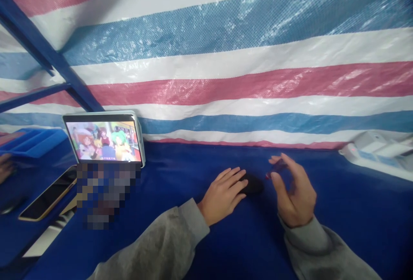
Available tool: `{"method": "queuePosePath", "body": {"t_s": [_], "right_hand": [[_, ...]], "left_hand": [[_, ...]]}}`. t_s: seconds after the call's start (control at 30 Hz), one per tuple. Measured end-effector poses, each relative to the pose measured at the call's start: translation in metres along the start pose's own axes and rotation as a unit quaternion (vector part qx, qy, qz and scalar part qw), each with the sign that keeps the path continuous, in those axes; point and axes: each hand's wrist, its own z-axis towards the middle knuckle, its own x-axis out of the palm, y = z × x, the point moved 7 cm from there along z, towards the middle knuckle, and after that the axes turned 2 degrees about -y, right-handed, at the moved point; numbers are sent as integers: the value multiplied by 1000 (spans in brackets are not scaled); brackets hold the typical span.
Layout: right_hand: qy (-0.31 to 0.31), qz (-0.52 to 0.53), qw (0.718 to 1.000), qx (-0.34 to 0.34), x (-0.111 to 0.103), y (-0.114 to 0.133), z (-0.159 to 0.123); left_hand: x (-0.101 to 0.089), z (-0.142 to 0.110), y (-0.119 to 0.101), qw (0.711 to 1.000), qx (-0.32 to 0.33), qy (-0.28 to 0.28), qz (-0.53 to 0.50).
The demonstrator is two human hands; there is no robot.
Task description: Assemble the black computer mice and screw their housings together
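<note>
My left hand (226,192) reaches over the blue tabletop with its fingers stretched out. Its fingertips rest at the left edge of a flat black oval object (254,184), whose kind I cannot make out. To the right of that object is my right hand (295,189), raised a little, thumb and fingers curved toward each other. Between them shows a small, partly see-through thing with a dark red tint (275,170). It is blurred, and its kind cannot be told.
A tablet (105,140) playing a cartoon stands at the left, with a phone (48,194) and a pixelated patch nearby. Farther left are a blue divided tray (35,142) and another person's hand (5,168). White power strips (371,155) lie at the right, before a striped tarp (226,90).
</note>
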Motion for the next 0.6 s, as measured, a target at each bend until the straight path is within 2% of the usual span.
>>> {"method": "queuePosePath", "body": {"t_s": [0.13,0.3,0.47,0.6], "right_hand": [[-50,-8,999,0,-6,-1,-1],[20,50,998,43,5,-10,-5],[-34,6,999,6,-5,-5,-1],[14,49,998,27,1,-3,-1]], "left_hand": [[1,0,0,1000,2,-4,1],[1,0,0,1000,4,-8,2],[2,-2,1,1000,1,1,2],[2,-2,1,1000,-1,2,-4]]}}
